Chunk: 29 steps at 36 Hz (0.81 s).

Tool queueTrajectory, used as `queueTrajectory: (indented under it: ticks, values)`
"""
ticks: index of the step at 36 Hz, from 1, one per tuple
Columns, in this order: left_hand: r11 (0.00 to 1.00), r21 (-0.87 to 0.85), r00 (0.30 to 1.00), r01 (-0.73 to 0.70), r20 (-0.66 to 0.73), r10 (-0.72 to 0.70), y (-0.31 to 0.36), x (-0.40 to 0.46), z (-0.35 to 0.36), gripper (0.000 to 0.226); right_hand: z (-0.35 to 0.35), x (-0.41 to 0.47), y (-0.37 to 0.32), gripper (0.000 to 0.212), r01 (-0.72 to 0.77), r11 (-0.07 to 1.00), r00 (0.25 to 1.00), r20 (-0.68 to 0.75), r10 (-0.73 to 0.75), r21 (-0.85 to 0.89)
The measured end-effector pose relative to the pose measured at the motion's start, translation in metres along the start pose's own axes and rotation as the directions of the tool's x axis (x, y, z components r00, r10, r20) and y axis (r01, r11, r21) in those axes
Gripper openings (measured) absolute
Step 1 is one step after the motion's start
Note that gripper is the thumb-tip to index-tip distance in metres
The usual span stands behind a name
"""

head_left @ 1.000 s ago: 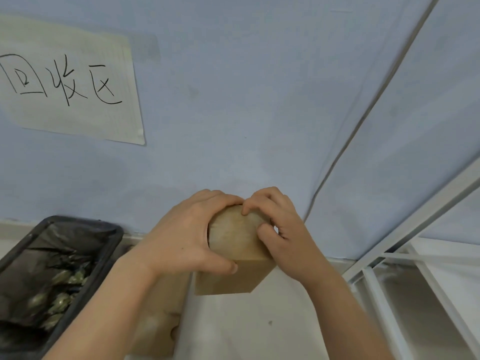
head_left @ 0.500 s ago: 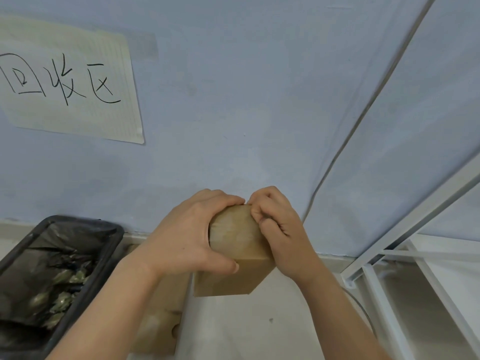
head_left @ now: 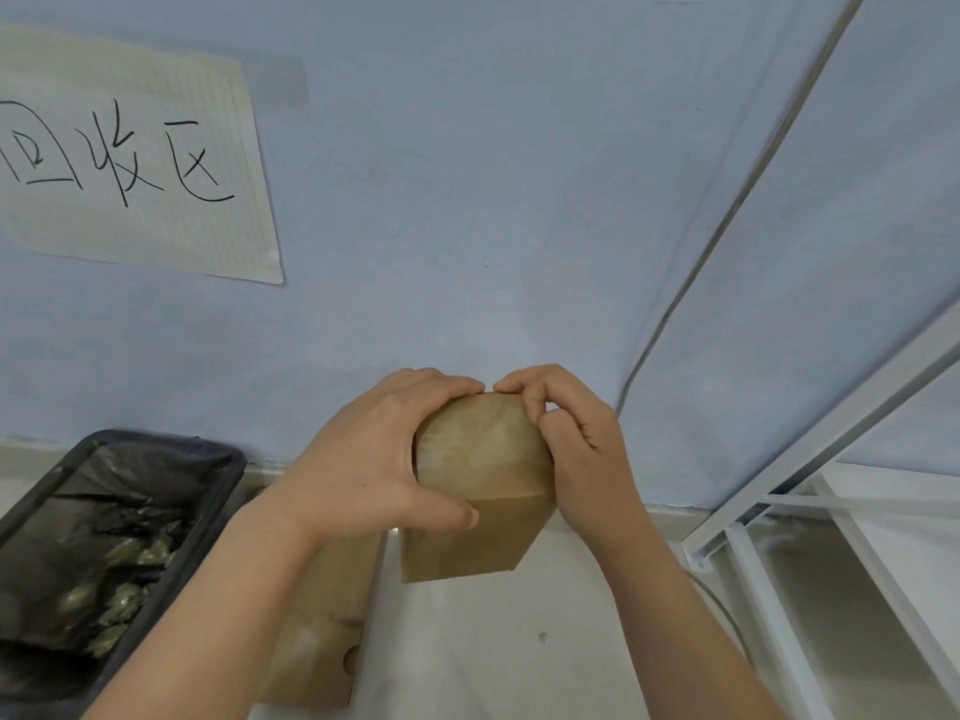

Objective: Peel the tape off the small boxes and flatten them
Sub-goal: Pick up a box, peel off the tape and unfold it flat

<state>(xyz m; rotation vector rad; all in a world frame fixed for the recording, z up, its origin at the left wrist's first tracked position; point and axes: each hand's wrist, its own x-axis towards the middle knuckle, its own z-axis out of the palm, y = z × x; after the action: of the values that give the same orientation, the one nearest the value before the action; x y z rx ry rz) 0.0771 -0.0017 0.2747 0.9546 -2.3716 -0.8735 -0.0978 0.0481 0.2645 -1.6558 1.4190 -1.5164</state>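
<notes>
You hold a small brown cardboard box [head_left: 480,491] up in front of you, clamped between both hands. Your left hand [head_left: 374,467] wraps its left side, thumb across the front face. Your right hand [head_left: 576,449] grips the right side, fingers curled at the top edge, pinching there. Below lies a larger brown cardboard box [head_left: 317,646] on the pale floor [head_left: 493,652]. A black-lined bin [head_left: 104,543] stands at left against the blue wall [head_left: 467,200], under a handwritten paper sign [head_left: 130,158]. A white metal frame [head_left: 810,511] stands at right.
</notes>
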Motion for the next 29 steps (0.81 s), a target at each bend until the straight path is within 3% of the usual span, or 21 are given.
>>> queueTrajectory:
  ticks: [2,5,9,12,14,16,18,21,23,26,28,29]
  values:
    - [0.998,0.069,1.0,-0.01,-0.019,0.011,-0.001,0.001,0.001,0.089,-0.001,0.001,-0.001,0.028,-0.047,0.998,0.999,0.001,0.047,0.032]
    - [0.99,0.135,0.999,-0.028,-0.025,0.032,-0.003,0.004,0.002,0.089,-0.001,0.002,-0.001,0.028,-0.034,0.997,0.997,0.066,0.038,-0.066]
    - [0.986,0.163,0.999,-0.043,0.008,0.043,-0.006,0.004,0.003,0.09,-0.002,0.002,0.002,0.009,-0.021,0.985,0.989,0.139,0.045,-0.174]
    - [0.987,0.156,0.999,-0.046,0.017,0.044,-0.006,0.004,0.003,0.087,0.0,0.001,0.002,0.015,-0.044,0.985,0.988,0.141,0.068,-0.169]
    - [0.995,0.095,0.999,-0.033,0.025,0.031,-0.007,0.004,0.001,0.085,0.0,0.001,0.001,0.018,-0.1,0.992,0.987,0.118,0.108,-0.075]
    - [1.0,-0.008,1.0,-0.011,0.018,0.011,-0.008,0.003,-0.002,0.083,-0.004,0.003,0.0,0.022,-0.185,0.97,0.981,0.088,0.173,0.157]
    - [0.992,-0.125,1.0,0.006,-0.001,-0.006,-0.009,0.002,-0.005,0.083,-0.011,0.005,-0.002,0.024,-0.22,0.878,0.975,0.055,0.217,0.426]
    - [0.987,-0.159,1.0,-0.012,-0.018,0.009,-0.006,0.002,-0.005,0.085,-0.017,0.006,-0.01,0.021,-0.259,0.699,0.947,0.033,0.319,0.667]
    - [0.994,-0.112,1.0,-0.012,-0.025,0.01,-0.005,0.002,-0.003,0.086,-0.018,0.005,-0.012,0.014,-0.306,0.601,0.911,0.043,0.41,0.738]
    - [1.0,0.025,0.998,-0.013,-0.059,0.015,-0.006,0.003,-0.001,0.09,-0.016,0.005,-0.012,0.019,-0.335,0.525,0.863,0.031,0.504,0.782]
    - [0.994,0.11,0.996,-0.025,-0.082,0.034,-0.007,0.003,0.0,0.092,-0.016,0.007,-0.013,0.033,-0.347,0.554,0.841,-0.01,0.541,0.757]
    - [0.989,0.143,0.995,-0.031,-0.092,0.044,-0.007,0.004,0.001,0.092,-0.016,0.007,-0.014,0.044,-0.377,0.623,0.836,-0.038,0.547,0.685]
